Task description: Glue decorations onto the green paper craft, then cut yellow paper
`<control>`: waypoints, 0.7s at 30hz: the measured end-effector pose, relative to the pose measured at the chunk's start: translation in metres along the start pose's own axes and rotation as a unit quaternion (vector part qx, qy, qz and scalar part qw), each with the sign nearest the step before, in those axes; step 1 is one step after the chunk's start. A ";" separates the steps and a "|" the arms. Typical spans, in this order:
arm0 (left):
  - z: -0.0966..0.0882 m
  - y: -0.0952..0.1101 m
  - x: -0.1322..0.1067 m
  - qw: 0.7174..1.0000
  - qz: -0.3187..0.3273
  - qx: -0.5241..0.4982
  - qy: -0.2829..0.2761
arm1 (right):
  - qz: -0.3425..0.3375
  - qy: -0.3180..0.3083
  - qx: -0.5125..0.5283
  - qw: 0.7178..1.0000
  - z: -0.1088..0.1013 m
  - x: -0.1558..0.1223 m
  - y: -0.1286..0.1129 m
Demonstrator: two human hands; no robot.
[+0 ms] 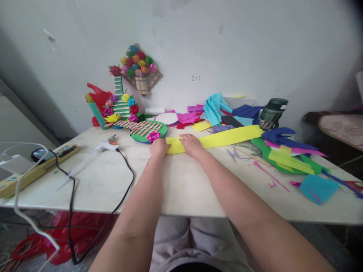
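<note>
A long yellow crepe paper strip point(229, 137) stretches over the white table from my hands towards the right. At its left end, the fingers of my left hand point(159, 147) are closed on the edge. My right hand point(193, 146) grips the strip a short way along, its fingers bent over the top edge. Just behind my left hand lies a green guitar-shaped craft piece point(141, 130) with stick strips across it and a pink paper flower point(153, 136). The far end of the strip reaches the base of a dark bottle point(272, 113).
A glue gun point(106, 145) with a black cord and a power strip point(39, 168) lie on the left. Coloured paper point(215, 107) is heaped at the back, with more scraps point(319, 189) on the right. A flower-decorated guitar point(121, 96) leans on the wall.
</note>
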State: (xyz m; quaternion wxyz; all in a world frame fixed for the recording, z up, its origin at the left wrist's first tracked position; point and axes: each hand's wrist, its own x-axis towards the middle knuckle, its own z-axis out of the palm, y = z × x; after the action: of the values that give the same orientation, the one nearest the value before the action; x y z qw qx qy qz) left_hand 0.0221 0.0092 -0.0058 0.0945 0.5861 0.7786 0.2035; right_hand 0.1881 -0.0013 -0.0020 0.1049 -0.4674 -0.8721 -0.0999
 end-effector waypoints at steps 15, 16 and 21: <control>-0.005 0.008 -0.008 0.999 -0.051 0.003 0.002 | 0.049 -0.126 0.122 0.983 0.029 0.005 -0.008; -0.005 0.009 -0.009 0.999 -0.052 0.004 0.002 | 0.049 -0.126 0.123 0.983 0.029 0.006 -0.008; -0.011 0.014 -0.017 0.998 -0.034 0.026 0.037 | 0.052 -0.120 0.124 0.984 0.030 0.006 -0.010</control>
State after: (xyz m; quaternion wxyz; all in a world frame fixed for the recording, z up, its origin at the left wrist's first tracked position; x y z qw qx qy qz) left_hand 0.0356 -0.0056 0.0084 0.0568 0.5538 0.8060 0.2011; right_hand 0.1738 0.0056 -0.0296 0.0621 -0.5043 -0.8584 0.0712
